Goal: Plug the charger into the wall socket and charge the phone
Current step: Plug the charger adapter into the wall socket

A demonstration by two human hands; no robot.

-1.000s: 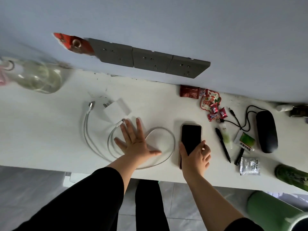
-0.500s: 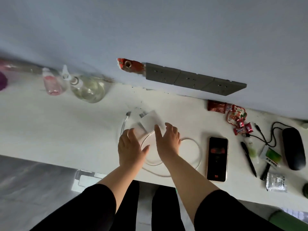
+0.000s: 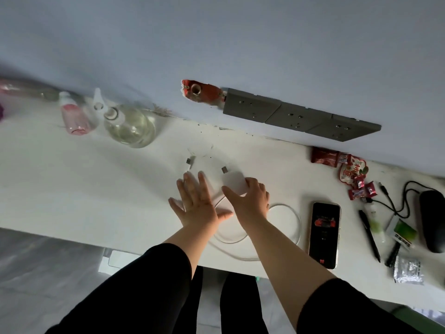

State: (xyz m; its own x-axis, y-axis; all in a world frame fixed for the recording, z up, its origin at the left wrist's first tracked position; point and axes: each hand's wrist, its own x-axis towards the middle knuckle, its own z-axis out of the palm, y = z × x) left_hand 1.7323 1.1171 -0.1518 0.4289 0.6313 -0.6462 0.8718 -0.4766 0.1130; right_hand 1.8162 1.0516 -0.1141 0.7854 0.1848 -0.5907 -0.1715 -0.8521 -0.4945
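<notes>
The white charger block [image 3: 233, 180] sits on the white desk [image 3: 72, 189], its metal prongs pointing away toward the wall. My right hand [image 3: 248, 201] is closed around its near end. My left hand [image 3: 197, 201] lies flat with fingers spread on the white cable [image 3: 286, 210], which loops toward the desk's front edge. The cable's free plug [image 3: 190, 161] rests beyond my left fingers. The black phone [image 3: 325, 233] lies face up to the right, screen lit. A row of three grey wall sockets [image 3: 298, 115] is mounted just above the desk.
A clear round bottle [image 3: 128, 125] and a pink spray bottle [image 3: 73, 116] stand at the back left. Candy wrappers [image 3: 354, 174], pens [image 3: 369, 235], a foil packet [image 3: 408, 270] and a black mouse [image 3: 432, 218] with a black cable crowd the right side.
My right hand left the phone, crossed left and closed on the charger block. The phone's screen lit up. The view shifted left, bringing the bottles into sight.
</notes>
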